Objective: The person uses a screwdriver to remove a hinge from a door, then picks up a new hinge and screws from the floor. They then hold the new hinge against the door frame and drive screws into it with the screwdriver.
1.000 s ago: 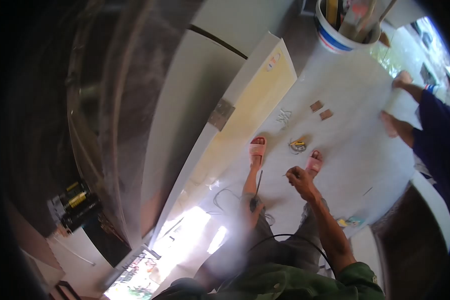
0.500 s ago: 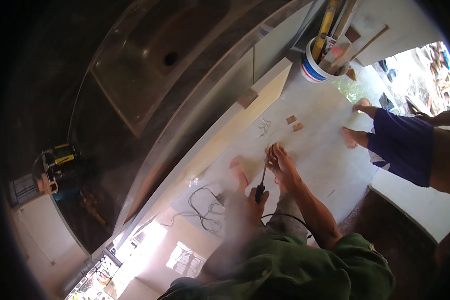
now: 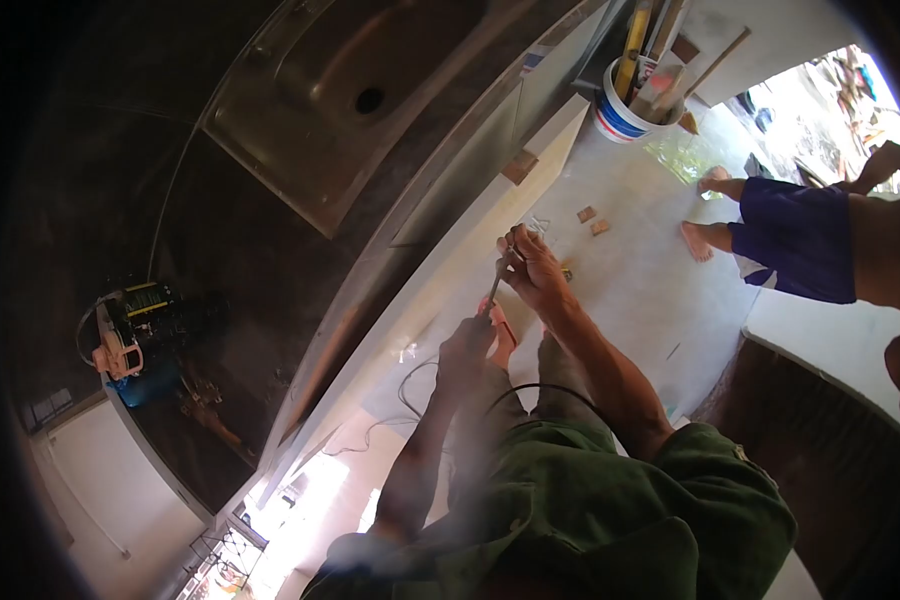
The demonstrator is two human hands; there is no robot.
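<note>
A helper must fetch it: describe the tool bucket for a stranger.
Find the steel sink in the dark countertop, then follow the cabinets to their far end. On the pale floor there stands a white bucket, the only container, blue-and-red banded, crammed with long tools.

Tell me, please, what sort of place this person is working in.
Most likely a home kitchen under fit-out or repair: a steel sink sits in a dark countertop, a bucket crammed with tools stands on the floor, and the left hand grips a screwdriver.
</note>
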